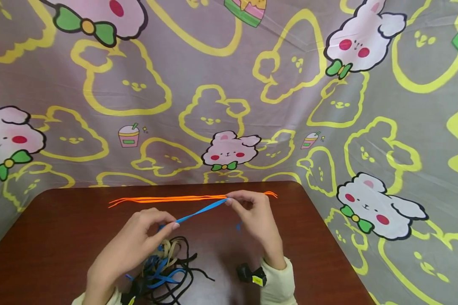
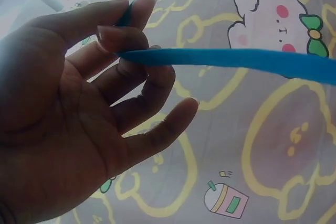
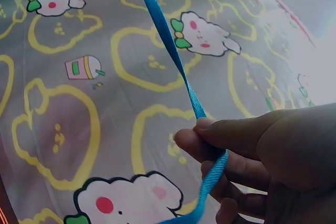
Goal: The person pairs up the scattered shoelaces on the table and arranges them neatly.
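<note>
Left hand [image 1: 131, 238] and right hand [image 1: 256, 215] pinch blue lace [image 1: 206, 209] near orange laces [image 1: 175, 198]; likely straightening; next needs steady tension.

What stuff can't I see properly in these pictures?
- Head view: part of the orange laces, hidden behind the right hand.
- Head view: some of the pile, covered by the left hand and cut off by the bottom edge.
- Head view: writing on the yellow label, too small.
- Left wrist view: more of the blue lace, cut off by the right edge.
</note>
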`<action>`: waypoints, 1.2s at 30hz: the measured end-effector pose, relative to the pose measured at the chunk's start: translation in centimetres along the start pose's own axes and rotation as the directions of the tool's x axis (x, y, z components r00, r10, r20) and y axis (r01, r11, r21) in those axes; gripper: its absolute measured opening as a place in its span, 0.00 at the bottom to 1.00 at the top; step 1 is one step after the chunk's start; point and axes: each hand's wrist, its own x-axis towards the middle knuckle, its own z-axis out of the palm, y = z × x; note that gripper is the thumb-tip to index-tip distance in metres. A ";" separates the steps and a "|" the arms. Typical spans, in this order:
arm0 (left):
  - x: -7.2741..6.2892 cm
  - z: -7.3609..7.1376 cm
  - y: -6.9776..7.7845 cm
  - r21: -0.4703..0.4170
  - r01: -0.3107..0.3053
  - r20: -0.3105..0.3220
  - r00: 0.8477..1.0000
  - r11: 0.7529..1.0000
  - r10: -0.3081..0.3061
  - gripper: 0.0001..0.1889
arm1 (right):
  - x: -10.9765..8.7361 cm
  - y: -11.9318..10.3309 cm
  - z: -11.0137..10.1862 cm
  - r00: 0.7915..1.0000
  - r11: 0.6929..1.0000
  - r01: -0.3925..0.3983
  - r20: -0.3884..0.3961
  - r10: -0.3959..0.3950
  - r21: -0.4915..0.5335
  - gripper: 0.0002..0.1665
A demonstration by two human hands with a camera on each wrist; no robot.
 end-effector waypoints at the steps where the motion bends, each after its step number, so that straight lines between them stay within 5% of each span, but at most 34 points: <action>1: -0.1 0.0 0.1 0.008 -0.007 -0.011 1.000 1.000 0.007 0.03 | 0.0 0.0 -0.2 1.000 1.000 0.000 -0.015 0.000 -0.003 0.06; 7: -0.6 -0.4 0.1 0.039 0.003 -0.038 0.999 0.999 -0.002 0.02 | 0.0 0.4 -1.2 0.993 1.000 0.013 -0.115 -0.013 0.002 0.09; 20: -0.9 -1.1 -1.2 0.216 0.158 -0.047 0.987 0.964 -0.151 0.03 | -0.1 1.1 -2.5 0.955 0.999 0.030 -0.294 -0.023 0.021 0.06; 26: -1.1 -1.4 -1.6 0.284 0.145 -0.179 0.979 0.948 -0.096 0.06 | 0.0 1.1 -2.6 0.952 0.999 0.028 -0.306 -0.013 0.043 0.06; 29: -1.1 -1.3 -1.4 0.280 0.073 -0.350 0.936 0.957 0.031 0.08 | -0.1 0.8 -2.5 0.949 0.998 0.019 -0.314 0.002 0.064 0.06; 34: -1.0 -1.2 -0.2 0.205 -0.123 -0.587 0.779 0.971 0.223 0.16 | -0.2 -0.3 -2.5 0.941 0.998 0.016 -0.339 0.008 0.069 0.07; 36: -0.9 -1.3 0.4 0.168 -0.179 -0.624 0.742 0.969 0.245 0.17 | -0.2 -0.8 -2.6 0.939 0.998 0.025 -0.344 -0.001 0.063 0.07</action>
